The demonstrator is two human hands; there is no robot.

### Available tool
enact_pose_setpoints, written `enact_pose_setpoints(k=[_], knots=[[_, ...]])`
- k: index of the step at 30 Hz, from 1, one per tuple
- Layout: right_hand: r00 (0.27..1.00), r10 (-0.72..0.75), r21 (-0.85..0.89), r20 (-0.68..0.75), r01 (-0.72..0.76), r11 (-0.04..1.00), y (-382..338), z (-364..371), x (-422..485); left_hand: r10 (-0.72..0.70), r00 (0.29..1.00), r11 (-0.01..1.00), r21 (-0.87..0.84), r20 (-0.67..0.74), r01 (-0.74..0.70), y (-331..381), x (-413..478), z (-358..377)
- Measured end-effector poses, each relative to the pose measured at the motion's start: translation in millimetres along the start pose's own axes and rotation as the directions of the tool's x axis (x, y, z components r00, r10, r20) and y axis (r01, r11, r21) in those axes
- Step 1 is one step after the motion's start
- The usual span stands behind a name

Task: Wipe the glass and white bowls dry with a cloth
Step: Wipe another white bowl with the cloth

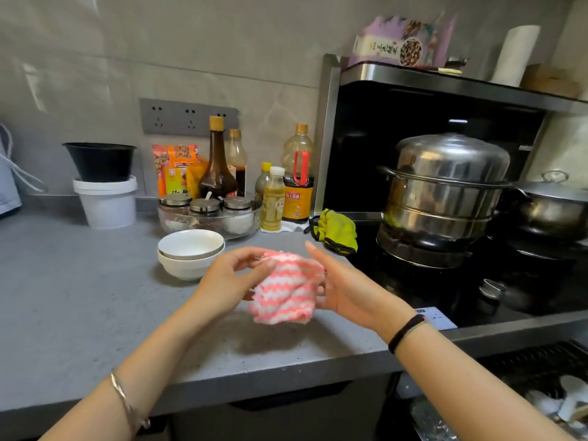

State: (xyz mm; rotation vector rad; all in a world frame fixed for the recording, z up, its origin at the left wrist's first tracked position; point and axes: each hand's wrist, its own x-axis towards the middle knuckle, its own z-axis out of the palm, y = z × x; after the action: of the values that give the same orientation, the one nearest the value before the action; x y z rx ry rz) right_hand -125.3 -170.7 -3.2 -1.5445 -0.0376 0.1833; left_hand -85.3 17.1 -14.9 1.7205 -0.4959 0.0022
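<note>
A pink-and-white zigzag cloth (286, 291) hangs bunched above the grey counter (79, 297), draped over something rounded that it hides. My left hand (235, 278) pinches the cloth's upper left edge with curled fingers. My right hand (337, 288) cups the cloth from the right, with lower fingers curled round it and the index finger pointing up. Two white bowls (191, 253) sit stacked on the counter just left of my left hand, upright and untouched.
Behind the bowls a glass dish (251, 226) holds three lidded jars, with sauce bottles (218, 167) behind it. A white tub (106, 202) carries a black bowl at left. A yellow-green rag (335, 230) lies by the stove, where a steel steamer pot (445, 192) stands.
</note>
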Motion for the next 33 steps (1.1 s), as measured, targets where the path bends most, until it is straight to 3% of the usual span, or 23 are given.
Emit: enact_pose_setpoints(k=[4,10,12,14,16,18,21,24,29,31,33], knots=[[0.981,0.02,0.186,0.192,-0.057,0.981,11.3,17.8,11.4,0.013,0.998,0.997,-0.07,-0.064,-0.017,2.2,2.2,-17.2],[0.993,0.032,0.407,0.117,-0.077,0.91,11.2,40.4,35.4,-0.055,0.989,0.994,-0.099,-0.135,0.042,-7.0,14.7,-48.5],[0.995,0.048,0.429,0.084,-0.08,0.9,10.2,45.4,45.6,-0.01,0.976,1.0,-0.021,-0.218,0.006,-12.4,23.5,-60.8],[0.999,0.037,0.444,0.04,-0.051,0.894,8.5,45.5,54.0,0.126,0.947,0.973,0.221,-0.295,-0.06,-20.6,33.7,-76.5],[1.0,0.027,0.485,0.004,-0.026,0.874,6.0,42.3,61.4,0.196,0.949,0.859,0.51,-0.248,-0.045,-31.0,42.6,-91.2],[0.998,0.035,0.497,-0.044,-0.008,0.868,5.0,38.8,68.5,0.154,0.974,0.714,0.7,-0.169,0.008,-40.5,52.5,-97.9],[0.996,0.061,0.535,-0.059,-0.02,0.845,7.7,39.0,76.3,0.008,0.988,0.551,0.825,-0.153,0.124,-46.3,63.0,-94.8],[0.993,0.094,0.532,-0.067,-0.044,0.846,11.6,39.2,79.3,-0.035,0.995,0.455,0.885,-0.094,0.1,-47.6,65.1,-91.5],[0.991,0.116,0.579,-0.063,-0.058,0.813,14.0,34.8,82.3,-0.03,0.998,0.479,0.876,-0.056,0.064,-44.7,69.2,-94.8],[0.994,0.104,0.608,-0.045,-0.056,0.792,14.0,34.5,81.1,0.052,0.994,0.499,0.865,-0.093,0.055,-42.6,70.1,-94.8],[0.996,0.081,0.603,-0.045,-0.038,0.797,12.6,34.9,77.3,0.173,0.973,0.583,0.812,-0.15,0.021,-40.3,71.8,-94.5]])
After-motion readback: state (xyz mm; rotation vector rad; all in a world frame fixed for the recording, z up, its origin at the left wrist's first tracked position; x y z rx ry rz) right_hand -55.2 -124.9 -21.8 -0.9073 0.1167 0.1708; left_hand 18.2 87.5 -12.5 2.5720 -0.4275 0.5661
